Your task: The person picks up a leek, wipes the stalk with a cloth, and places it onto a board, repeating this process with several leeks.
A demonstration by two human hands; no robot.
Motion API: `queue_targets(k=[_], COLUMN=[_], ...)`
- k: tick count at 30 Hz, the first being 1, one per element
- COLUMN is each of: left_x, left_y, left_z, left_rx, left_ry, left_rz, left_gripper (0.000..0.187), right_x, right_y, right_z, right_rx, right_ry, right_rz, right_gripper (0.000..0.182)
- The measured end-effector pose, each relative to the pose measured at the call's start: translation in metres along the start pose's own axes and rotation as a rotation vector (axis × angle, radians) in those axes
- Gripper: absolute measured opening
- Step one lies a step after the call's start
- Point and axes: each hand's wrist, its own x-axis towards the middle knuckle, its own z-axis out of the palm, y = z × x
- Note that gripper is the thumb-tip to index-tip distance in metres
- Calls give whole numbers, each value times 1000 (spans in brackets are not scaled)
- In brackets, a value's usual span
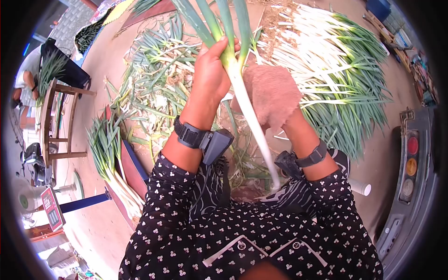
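Observation:
My left hand (212,70) is closed around a long green onion (252,116) where its green leaves branch from the white stalk. The leaves fan out upward past my thumb, and the clean white stalk slants down toward my lap. A pinkish-brown cloth (273,93) covers most of my right hand (290,122), which grips it just right of the stalk. The fingers of that hand are largely hidden under the cloth. Cloth and stalk overlap at the stalk's upper part in this view.
Cleaned green onions (326,60) lie in a wide pile at right. Untrimmed onions and peelings (158,79) spread over the floor at left. A bundle (109,154) rests on a platform scale with a red display (52,210). Further out are a wooden stool (70,122), a person (30,70) and a vehicle's rear (420,158).

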Motion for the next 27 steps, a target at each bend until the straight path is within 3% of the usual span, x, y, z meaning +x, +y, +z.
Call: queue_targets(k=[2,6,9,15,17,20,22,24,27], left_x=[-5,-20,-25,-30,-26,-26,-25,-26,-32], left_y=[-4,-10,-15,-14,-14,-10,-10,-11,-16], left_z=[8,26,28,32,26,24,22,24,33], left_rx=[59,236,366,379,237,117,91,114,197], left_ry=[-2,-5,-30,10,-8,-26,-28,14,41], left_rz=[46,140,206,196,147,62,52,71,116], left_gripper=[22,30,36,27,23,17,18,21,24], right_x=[5,-2,-2,-4,-5,-11,-12,-8,-11], right_y=[-1,-7,-10,-2,11,17,14,-6,-10], right_z=[14,13,21,19,46,56,43,-3,33], right_rx=[-16,-123,-48,-152,336,734,594,160,22], right_ry=[156,420,452,200,388,369,222,42,318], right_rz=[83,-19,103,123,139,203,188,103,132], right_gripper=[12,10,14,12,12,16,17,16,18])
